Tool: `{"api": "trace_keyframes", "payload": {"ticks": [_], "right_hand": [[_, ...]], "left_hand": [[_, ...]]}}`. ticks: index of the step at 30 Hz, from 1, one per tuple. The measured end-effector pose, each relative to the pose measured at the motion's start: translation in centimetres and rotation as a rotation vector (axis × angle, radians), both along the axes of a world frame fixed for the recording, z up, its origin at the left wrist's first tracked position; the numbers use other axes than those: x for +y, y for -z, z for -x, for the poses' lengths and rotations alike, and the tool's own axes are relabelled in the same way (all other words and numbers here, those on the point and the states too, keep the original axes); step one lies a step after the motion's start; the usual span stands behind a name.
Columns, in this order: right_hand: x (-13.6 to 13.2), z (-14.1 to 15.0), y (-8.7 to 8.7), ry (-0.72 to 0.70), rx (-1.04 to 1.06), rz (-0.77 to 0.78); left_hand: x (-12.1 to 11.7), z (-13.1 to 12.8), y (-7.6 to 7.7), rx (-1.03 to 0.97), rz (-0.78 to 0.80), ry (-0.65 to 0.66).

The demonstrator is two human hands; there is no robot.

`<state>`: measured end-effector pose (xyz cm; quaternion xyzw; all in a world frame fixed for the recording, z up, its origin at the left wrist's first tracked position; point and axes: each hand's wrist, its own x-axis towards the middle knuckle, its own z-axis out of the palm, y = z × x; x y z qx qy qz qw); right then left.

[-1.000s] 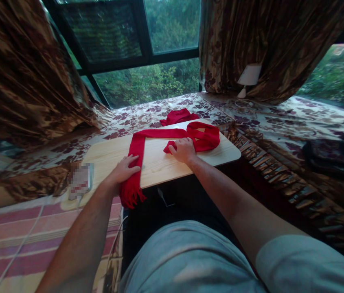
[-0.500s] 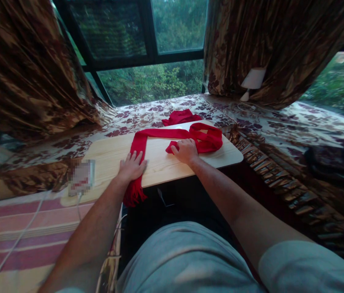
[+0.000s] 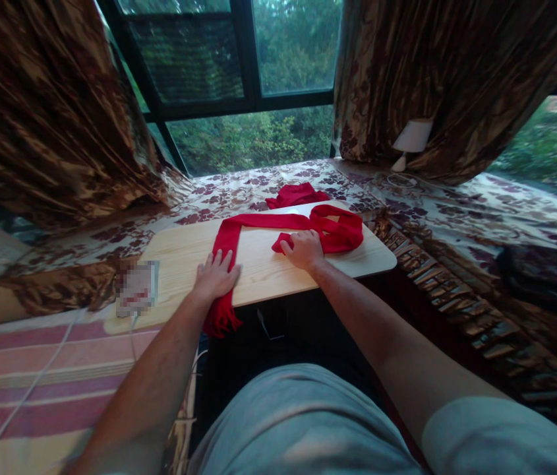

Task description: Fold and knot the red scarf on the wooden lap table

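A long red scarf (image 3: 278, 221) lies bent across a pale wooden board (image 3: 263, 264). Its fringed end hangs over the near edge, and its right part curls into a loop. My left hand (image 3: 217, 274) rests flat on the left stretch of the scarf, fingers spread, just above the fringe. With fingers curled, my right hand (image 3: 305, 249) grips a bunched part of the scarf beside the loop; the tip pokes out left of the thumb. The palm side of the right hand is hidden.
A second bunch of red cloth (image 3: 298, 194) lies behind the board on the flowered cover. A blurred-out device with a cable (image 3: 137, 290) sits at the board's left. A white lamp (image 3: 412, 138) stands at the back right, and a dark bag (image 3: 530, 280) lies at the far right.
My left hand has shifted slightly right and spread flat over the scarf's strip. My right hand keeps its grip on the scarf. The whole view has shifted a little.
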<state>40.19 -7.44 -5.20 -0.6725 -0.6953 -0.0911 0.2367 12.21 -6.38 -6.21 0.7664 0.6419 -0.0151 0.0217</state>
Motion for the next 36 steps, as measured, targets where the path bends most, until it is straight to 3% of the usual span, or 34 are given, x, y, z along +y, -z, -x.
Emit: {"api": "trace_keyframes", "payload": {"ticks": [28,32,36], "right_hand": [[0.1,-0.1,0.0,0.013,-0.028,0.000],[0.2,0.0,0.0,0.008,-0.033,-0.004],[0.3,-0.1,0.2,0.025,-0.023,0.001]], "left_hand": [[-1.9,-0.6,-0.2,-0.108,0.008,-0.070],[-1.9,-0.8,-0.8,-0.091,0.018,-0.066],[-1.6,-1.3,-2.1,-0.077,-0.086,-0.038]]}}
